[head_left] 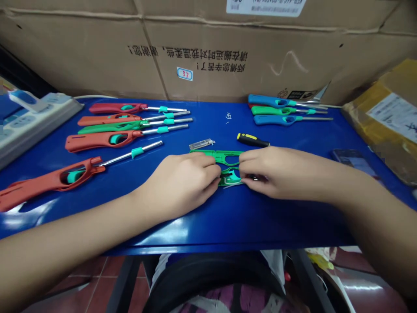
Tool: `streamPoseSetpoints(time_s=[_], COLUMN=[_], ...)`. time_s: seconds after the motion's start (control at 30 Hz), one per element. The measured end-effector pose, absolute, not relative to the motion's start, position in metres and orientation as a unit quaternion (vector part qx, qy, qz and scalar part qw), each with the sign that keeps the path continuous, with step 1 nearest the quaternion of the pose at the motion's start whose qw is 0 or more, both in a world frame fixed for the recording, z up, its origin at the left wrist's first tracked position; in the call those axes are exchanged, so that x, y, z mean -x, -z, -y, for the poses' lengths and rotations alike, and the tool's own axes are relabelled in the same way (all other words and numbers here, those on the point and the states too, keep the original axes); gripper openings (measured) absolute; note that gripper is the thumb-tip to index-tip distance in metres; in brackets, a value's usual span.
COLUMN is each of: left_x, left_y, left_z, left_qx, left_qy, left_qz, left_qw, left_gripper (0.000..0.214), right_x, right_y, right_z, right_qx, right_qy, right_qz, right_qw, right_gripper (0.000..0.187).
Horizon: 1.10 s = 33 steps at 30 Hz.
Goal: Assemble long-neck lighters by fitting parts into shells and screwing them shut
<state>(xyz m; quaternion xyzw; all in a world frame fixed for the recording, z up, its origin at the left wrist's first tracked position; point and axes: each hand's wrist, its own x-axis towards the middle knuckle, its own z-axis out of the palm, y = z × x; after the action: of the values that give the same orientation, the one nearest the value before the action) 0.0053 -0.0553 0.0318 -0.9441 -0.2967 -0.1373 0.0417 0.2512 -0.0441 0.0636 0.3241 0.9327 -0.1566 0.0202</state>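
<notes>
On the blue table lies a green lighter shell taken apart into halves. My left hand pinches its left side, fingers closed on the green plastic. My right hand pinches the right side, fingers closed around the same piece and a small metal part that I cannot make out. A small clear metal insert lies just behind my left hand. A black and yellow screwdriver lies just behind my right hand.
Several long-nosed lighters, red and green, lie at the left. Three more lighters, blue and green, lie at the back right. A white power strip sits far left, a phone at right, cardboard boxes behind.
</notes>
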Motion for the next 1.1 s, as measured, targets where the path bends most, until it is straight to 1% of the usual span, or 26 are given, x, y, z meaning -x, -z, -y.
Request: streamPoseSetpoints(time_s=[0.1, 0.17, 0.33, 0.5, 0.63, 0.87, 1.1], left_x=[-0.004, -0.001, 0.005, 0.008, 0.007, 0.005, 0.004], left_y=[-0.031, -0.029, -0.024, -0.020, -0.021, -0.021, -0.021], left_z=[0.058, 0.059, 0.058, 0.056, 0.054, 0.052, 0.049], left_qx=[0.940, 0.935, 0.928, 0.917, 0.911, 0.905, 0.893], left_qy=[0.150, 0.159, 0.196, 0.237, 0.257, 0.263, 0.282], left_qz=[0.304, 0.316, 0.314, 0.306, 0.307, 0.311, 0.318], left_qw=[0.045, 0.022, -0.041, -0.092, -0.102, -0.120, -0.147], left_gripper=[0.025, 0.027, 0.023, 0.017, 0.015, 0.012, 0.012], right_x=[-0.249, -0.251, -0.256, -0.257, -0.258, -0.262, -0.265], right_y=[-0.059, -0.056, -0.048, -0.046, -0.044, -0.046, -0.049], right_z=[0.048, 0.050, 0.054, 0.056, 0.057, 0.055, 0.056], right_qx=[-0.323, -0.328, -0.342, -0.332, -0.329, -0.341, -0.364], right_qy=[0.152, 0.154, 0.167, 0.153, 0.125, 0.159, 0.162], right_qz=[-0.934, -0.932, -0.925, -0.930, -0.936, -0.926, -0.917], right_qw=[0.008, 0.001, -0.010, -0.021, -0.026, -0.031, -0.024], right_gripper=[0.019, 0.019, 0.015, 0.020, 0.022, 0.019, 0.018])
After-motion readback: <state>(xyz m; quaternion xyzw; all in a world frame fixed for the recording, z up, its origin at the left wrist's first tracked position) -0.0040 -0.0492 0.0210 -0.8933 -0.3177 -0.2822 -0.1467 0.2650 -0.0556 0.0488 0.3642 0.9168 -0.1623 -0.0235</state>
